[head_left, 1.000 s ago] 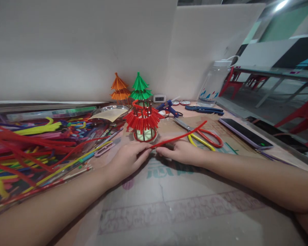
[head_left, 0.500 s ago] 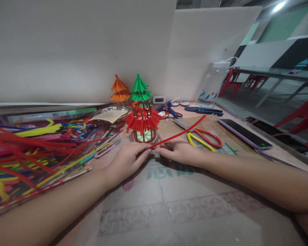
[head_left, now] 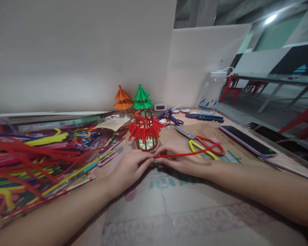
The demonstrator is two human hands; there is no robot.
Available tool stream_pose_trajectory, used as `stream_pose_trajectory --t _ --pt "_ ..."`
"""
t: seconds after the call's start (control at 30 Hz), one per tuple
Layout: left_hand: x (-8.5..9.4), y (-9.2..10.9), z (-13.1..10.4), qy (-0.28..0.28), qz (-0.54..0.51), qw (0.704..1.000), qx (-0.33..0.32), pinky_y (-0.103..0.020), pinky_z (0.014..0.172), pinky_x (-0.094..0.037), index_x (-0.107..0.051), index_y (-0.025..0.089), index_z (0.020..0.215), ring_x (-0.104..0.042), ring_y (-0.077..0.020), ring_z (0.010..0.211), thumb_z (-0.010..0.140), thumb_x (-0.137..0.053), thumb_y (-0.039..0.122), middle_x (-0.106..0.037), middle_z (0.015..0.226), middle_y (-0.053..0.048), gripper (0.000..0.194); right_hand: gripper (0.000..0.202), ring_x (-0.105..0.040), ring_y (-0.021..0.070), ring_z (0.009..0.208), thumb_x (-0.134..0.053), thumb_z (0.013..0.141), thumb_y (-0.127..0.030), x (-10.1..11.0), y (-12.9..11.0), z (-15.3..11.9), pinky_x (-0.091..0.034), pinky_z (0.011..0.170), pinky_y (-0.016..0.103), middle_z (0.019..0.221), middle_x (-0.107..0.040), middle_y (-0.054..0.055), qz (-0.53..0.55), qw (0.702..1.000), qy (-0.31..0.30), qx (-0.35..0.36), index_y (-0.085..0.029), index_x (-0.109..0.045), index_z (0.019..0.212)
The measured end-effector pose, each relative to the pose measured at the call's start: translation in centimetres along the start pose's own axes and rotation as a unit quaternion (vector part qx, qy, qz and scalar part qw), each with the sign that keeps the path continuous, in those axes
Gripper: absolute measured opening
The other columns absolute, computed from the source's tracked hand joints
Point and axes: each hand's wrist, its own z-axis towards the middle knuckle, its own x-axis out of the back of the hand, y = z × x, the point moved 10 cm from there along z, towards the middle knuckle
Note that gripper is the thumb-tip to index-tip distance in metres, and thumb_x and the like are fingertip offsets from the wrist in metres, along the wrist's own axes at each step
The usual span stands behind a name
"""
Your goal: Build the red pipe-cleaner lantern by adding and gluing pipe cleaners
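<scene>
One worktop (head_left: 93,232), mostly covered around the hands by a printed sheet (head_left: 177,218) that looks flat and smooth.

Left side: a broad pile of coloured pipe cleaners (head_left: 38,155), many strips crossing one another. Judged light and prone to snagging; best drawn out singly, by a free end.

Left hand (head_left: 130,165): thumb and fingertips brought together, pinching one end of a red strip. Right hand (head_left: 181,164): just opposite, fingers curved, thumb and forefinger near that same end. Cannot tell whether it grips the strip or only steadies it.

Red model (head_left: 146,131): upright, just beyond the hands; fringed red ring around thin brown uprights above a round base. Probably very light and fragile, joints likely weak under side load. Hold point: the base rim; the fringe would likely crush or bend.

Scissors (head_left: 191,136): lying beyond the right hand, red and yellow handles toward the person. Stiff, likely the heaviest item close by; take by the handles.

Red pipe cleaner (head_left: 181,155): held end between the two hands, its length passing in front of the right hand, free end over the scissor handles. Estimated nearly weightless, fuzzy outside, bendable inside, not slippery. Grip near the point to be bent; a hold at the extreme end lets the long tail swing.
</scene>
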Motion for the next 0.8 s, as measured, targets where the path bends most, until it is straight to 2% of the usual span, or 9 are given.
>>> stream_pose_trajectory --t 0.1,0.2,0.3,0.43,0.53,0.6,0.7,0.8 --pt "-0.1 -0.3 -0.1 0.006 0.001 1.0 0.01 -0.026 0.07 -0.049 -0.074 0.019 0.091 -0.069 -0.0177 0.078 0.097 -0.056 0.023 -0.077 0.085 -0.002 0.02 0.012 -0.065 0.017 0.083 -0.058 0.092 -0.029 0.3 -0.5 -0.1 -0.05 0.076 0.029 0.089 -0.071 0.005 -0.026 0.999 0.014 0.038 -0.019 -0.065 0.092" --pt "-0.2 -0.5 -0.1 0.003 0.001 1.0 0.02 -0.026 0.071 -0.048 -0.074 0.019 0.092 -0.068 -0.0178 0.078 0.098 -0.056 0.025 -0.077 0.086 -0.003 0.02 0.012 -0.061 0.015 0.073 -0.057 0.091 -0.029 0.2 -0.1 -0.2 -0.049 0.069 0.026 0.081 -0.068 0.002 -0.011 0.999 0.018 0.034 -0.02 -0.062 0.086" --pt "-0.3 -0.5 -0.2 0.002 0.001 1.0 0.021 -0.027 0.071 -0.047 -0.074 0.019 0.09 -0.067 -0.0178 0.078 0.099 -0.054 0.028 -0.076 0.086 -0.003 0.023 0.013 -0.063 0.0152 0.075 -0.059 0.09 -0.031 -0.1 0.6 -0.2 -0.05 0.068 0.026 0.086 -0.069 0.004 -0.007 1.0 0.016 0.012 -0.019 -0.062 0.092" --pt "-0.6 0.1 -0.2 0.004 0.016 1.0 -0.007 -0.027 0.067 -0.042 -0.073 0.019 0.082 -0.062 -0.0166 0.068 0.098 -0.055 0.029 -0.073 0.074 -0.002 0.026 0.025 -0.067 0.0193 0.09 -0.063 0.09 -0.036 -0.5 0.2 -0.3 -0.053 0.079 0.031 0.101 -0.072 0.007 -0.014 1.0 -0.006 0.018 -0.019 -0.063 0.108" --pt "-1.0 0.5 -0.2 -0.003 0.021 0.999 -0.025 -0.028 0.068 -0.041 -0.072 0.019 0.081 -0.06 -0.0173 0.069 0.098 -0.054 0.03 -0.072 0.073 -0.003 0.027 0.025 -0.068 0.0204 0.095 -0.054 0.096 -0.039 -0.8 0.0 -0.5 -0.053 0.084 0.033 0.102 -0.072 0.008 -0.014 0.999 -0.028 0.012 -0.018 -0.064 0.108" --pt "-0.9 0.4 -0.2 0.002 0.007 1.0 -0.013 -0.029 0.069 -0.041 -0.071 0.019 0.082 -0.06 -0.0178 0.071 0.097 -0.054 0.031 -0.072 0.075 -0.003 0.026 0.027 -0.068 0.0207 0.092 -0.048 0.099 -0.04 -0.6 0.3 -0.5 -0.052 0.083 0.033 0.098 -0.071 0.008 -0.025 0.999 -0.024 -0.002 -0.018 -0.064 0.104" --pt "0.8 -1.5 -0.3 0.069 -0.051 0.994 0.075 -0.028 0.066 -0.041 -0.062 0.019 0.071 -0.058 -0.017 0.069 0.096 -0.05 0.03 -0.064 0.07 -0.002 0.029 0.031 -0.066 0.0195 0.081 -0.043 0.1 -0.043 0.5 0.9 -0.2 -0.052 0.076 0.031 0.085 -0.068 0.005 -0.031 0.999 0.02 -0.032 -0.019 -0.062 0.092" --pt "3.2 -4.5 -1.1 0.206 -0.127 0.957 0.163 -0.028 0.068 -0.043 -0.051 0.021 0.071 -0.055 -0.0174 0.072 0.093 -0.047 0.032 -0.056 0.072 0.0 0.025 0.032 -0.063 0.0179 0.071 -0.042 0.099 -0.043 1.2 1.9 0.0 -0.05 0.069 0.029 0.076 -0.064 0.003 -0.03 0.996 0.046 -0.071 -0.021 -0.057 0.083"
